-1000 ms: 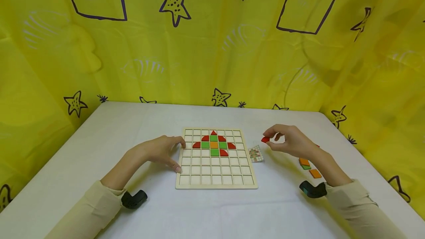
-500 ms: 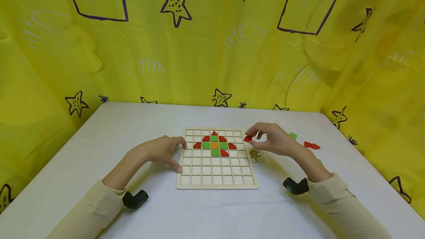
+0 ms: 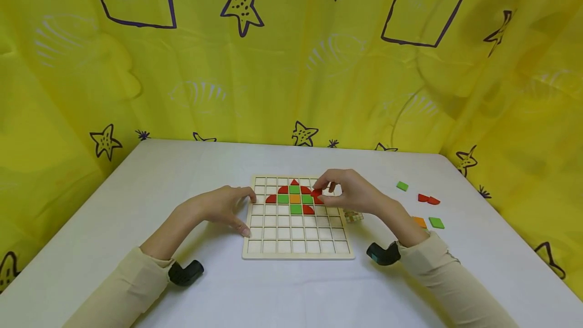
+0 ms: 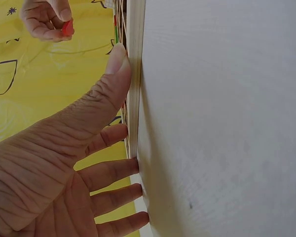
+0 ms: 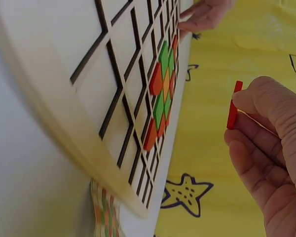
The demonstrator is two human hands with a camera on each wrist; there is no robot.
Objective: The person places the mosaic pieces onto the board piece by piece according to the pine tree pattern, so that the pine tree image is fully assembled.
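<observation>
My right hand (image 3: 349, 192) pinches a red tile (image 5: 234, 104) between thumb and fingertips, above the right part of a wooden grid board (image 3: 298, 256). In the right wrist view the tile shows edge-on, apart from the grid. My left hand (image 3: 222, 209) rests along the board's left edge, thumb at the near end and fingers fairly straight, as the left wrist view (image 4: 96, 103) shows. Set in the board's upper cells are several green tiles (image 3: 296, 209), an orange tile (image 3: 295, 199) and red rounded tiles (image 3: 271, 199), topped by a red triangle (image 3: 294, 182).
A small pattern card (image 3: 354, 216) lies against the board's right side, partly under my right hand. Farther right lie loose tiles: green ones (image 3: 436, 222), red ones (image 3: 423, 198) and an orange one (image 3: 419, 222), close to my right forearm. A yellow patterned curtain (image 3: 282, 75) stands behind the table.
My right hand has moved left with the red tile, from beside the board to over its upper right cells. Loose tiles on the right came into view. My left hand has stayed put.
</observation>
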